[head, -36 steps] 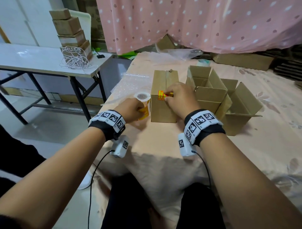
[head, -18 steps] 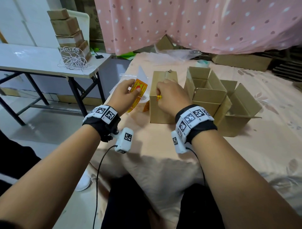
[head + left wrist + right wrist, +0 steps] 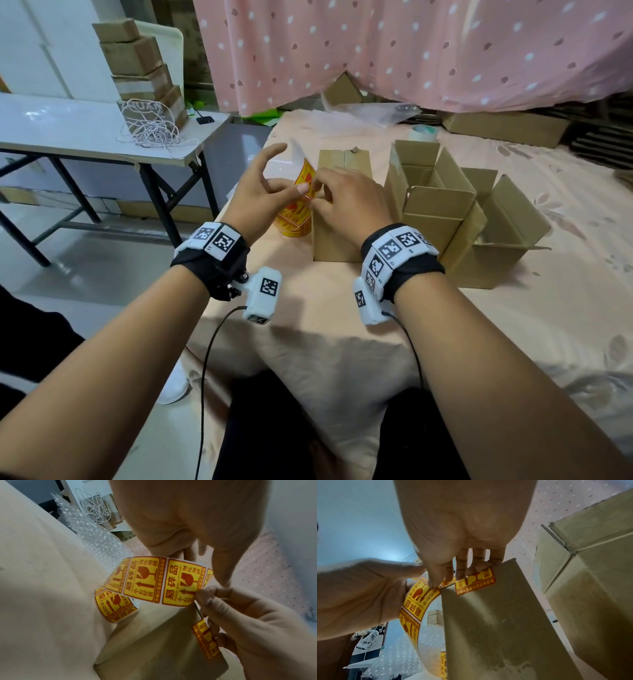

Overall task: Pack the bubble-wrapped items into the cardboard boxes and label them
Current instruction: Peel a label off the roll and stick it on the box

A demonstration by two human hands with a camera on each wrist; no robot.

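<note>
A closed cardboard box stands on end on the cloth-covered table, with one yellow fragile label stuck at its top edge. The label roll sits left of the box, and a strip of labels rises from it. My left hand holds the strip up between thumb and fingers. At the strip's end, my right hand pinches the corner of a label with thumb and forefinger. Two open boxes stand to the right; their insides are hidden. No wrapped item shows.
A sheet of bubble wrap lies behind the roll. A tape roll and a plastic bag sit at the back. A side table at left carries stacked boxes and a white cord.
My left hand let go of the roll and lifted the strip upward. My right hand left the label stuck on the box and moved to the strip's end.
</note>
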